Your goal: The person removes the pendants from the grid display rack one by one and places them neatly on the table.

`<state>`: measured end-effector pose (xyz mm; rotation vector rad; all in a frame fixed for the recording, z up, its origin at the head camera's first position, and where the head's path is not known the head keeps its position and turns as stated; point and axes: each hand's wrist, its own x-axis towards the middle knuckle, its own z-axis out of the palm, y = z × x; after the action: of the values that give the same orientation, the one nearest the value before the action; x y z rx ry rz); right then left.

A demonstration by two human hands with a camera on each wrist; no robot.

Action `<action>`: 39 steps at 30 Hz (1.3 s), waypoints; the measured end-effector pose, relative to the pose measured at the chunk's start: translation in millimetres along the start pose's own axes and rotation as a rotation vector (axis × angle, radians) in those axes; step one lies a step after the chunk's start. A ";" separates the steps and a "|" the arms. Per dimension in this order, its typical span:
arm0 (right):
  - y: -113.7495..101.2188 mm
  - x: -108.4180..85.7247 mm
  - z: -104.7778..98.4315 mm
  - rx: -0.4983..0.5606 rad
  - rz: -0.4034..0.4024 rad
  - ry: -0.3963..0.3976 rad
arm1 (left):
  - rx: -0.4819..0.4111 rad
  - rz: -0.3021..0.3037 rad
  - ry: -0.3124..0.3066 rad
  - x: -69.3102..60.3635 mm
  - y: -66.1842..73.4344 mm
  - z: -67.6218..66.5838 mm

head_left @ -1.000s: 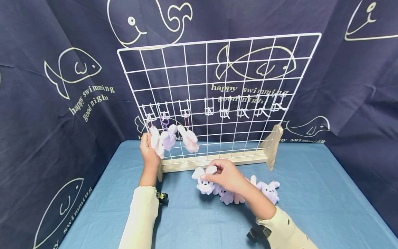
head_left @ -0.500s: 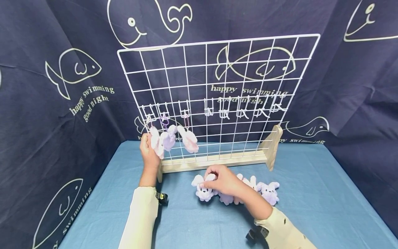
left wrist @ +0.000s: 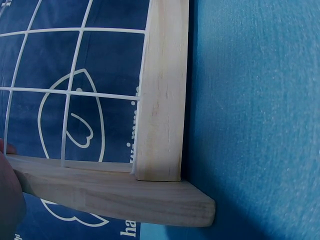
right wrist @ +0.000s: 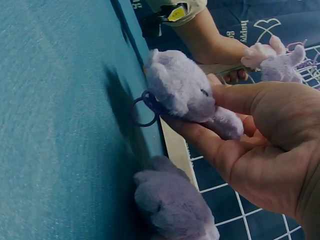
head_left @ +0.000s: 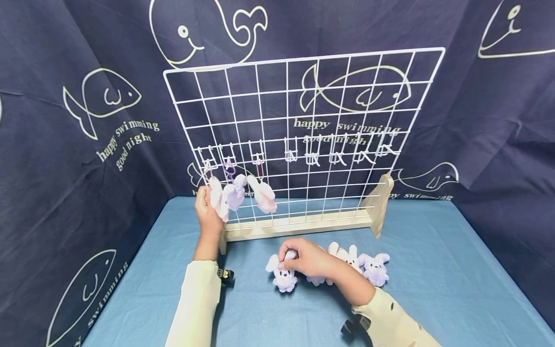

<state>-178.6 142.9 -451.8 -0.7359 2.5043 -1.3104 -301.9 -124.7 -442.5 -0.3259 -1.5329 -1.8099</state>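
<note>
The right hand pinches a lilac toy between thumb and fingers, only the toy's thickness apart, over the table in front of the rack. The toy's face is turned to the person, its ears pointing away toward the rack and its feet toward the person, so its long axis runs nearly straight front to back. A purple ring sticks out behind it. More toys sit to the right, partly hidden by the right arm. The left hand grips the rack's left end, fingers curled, beside three hanging toys
</note>
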 end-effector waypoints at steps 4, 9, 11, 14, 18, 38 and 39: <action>-0.5 0.9 1.2 -0.008 -0.003 -0.001 | -0.011 -0.006 0.001 -0.1 -0.8 -0.1; 0.6 1.8 5.2 -0.086 0.016 0.033 | -0.004 -0.001 0.006 0.1 -0.2 0.2; 3.8 1.9 7.8 -0.114 0.019 0.045 | 0.000 0.002 0.006 0.0 0.1 0.3; 6.6 1.8 10.2 -0.121 0.046 0.056 | -0.004 0.006 0.001 0.0 0.5 0.7; 7.4 3.2 10.2 -0.117 0.072 0.072 | -0.007 0.006 0.008 0.6 1.5 2.1; 5.8 7.4 13.1 -0.187 -0.016 0.271 | -0.020 -0.010 0.005 0.2 2.5 1.1; 4.8 8.5 13.7 -0.156 -0.008 0.302 | -0.021 -0.014 0.006 0.1 2.7 1.2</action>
<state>-181.7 131.0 -463.3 -0.6181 2.8710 -1.3265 -300.4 -123.7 -440.2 -0.3200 -1.5159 -1.8374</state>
